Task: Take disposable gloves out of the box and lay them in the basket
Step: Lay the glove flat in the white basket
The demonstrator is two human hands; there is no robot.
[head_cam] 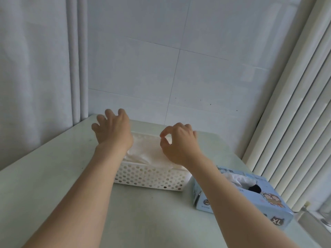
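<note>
holey white plastic basket [148, 178] | crinkly filmy gloves [148, 154] heaped inside | left hand [113, 129] splayed, holding nothing | right hand [179, 142] fingertips near-pinched, grip unclear

Pale green table top [53, 176], holding 2 items. Item 1: white perforated plastic basket [146, 178], rectangular, filled with crumpled translucent white disposable gloves [148, 154]. Item 2: light blue cardboard glove box [265, 199], cartoon print, marked XL, just right of the basket; 1 white glove [240, 179] protrudes from its top opening. Left hand [112, 129]: above the basket's far left end, fingers spread and loosely bent, holding nothing. Right hand [179, 142]: above the basket's right half, thumb and forefinger tips nearly meeting; whether they pinch glove film is unclear. Surroundings: white tiled wall [179, 51], white curtain [35, 68] left, white slatted blinds [295, 122] right.
</note>
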